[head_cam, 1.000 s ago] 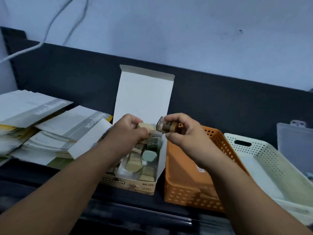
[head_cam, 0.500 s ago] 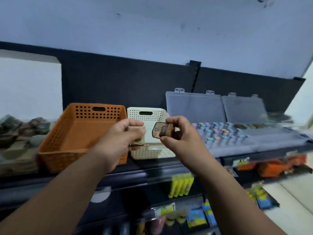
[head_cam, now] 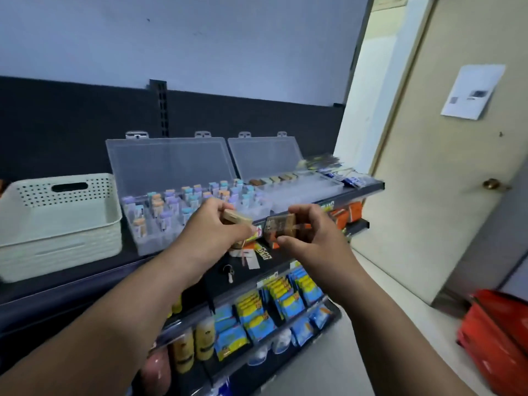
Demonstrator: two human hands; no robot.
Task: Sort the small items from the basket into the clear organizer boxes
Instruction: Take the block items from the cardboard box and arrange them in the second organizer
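Both hands are loaded and held up in front of the shelf edge, near each other but apart. The left hand pinches a pale tan block between thumb and curled fingers. The right hand grips a darker brown piece in clear wrap, fingers curled round it. Neither piece is in a box yet; both hang just before the front rims of the two open organizers. The left organizer holds upright pastel-capped items. The right organizer has a row of brown and tan pieces along its far side. We judge the right organizer to be the target, since its contents resemble what we hold. To do the step well, we should carry one piece at a time over the front wall, right hand first as it is nearer. Each piece should be matched by shade to its neighbour. It should be lowered into the compartment before the fingers loosen rather than dropped from height, since light blocks may hop across dividers. Mind the raised lid behind, which could tip shut if knocked. Which compartment is next free we cannot tell through the blur.
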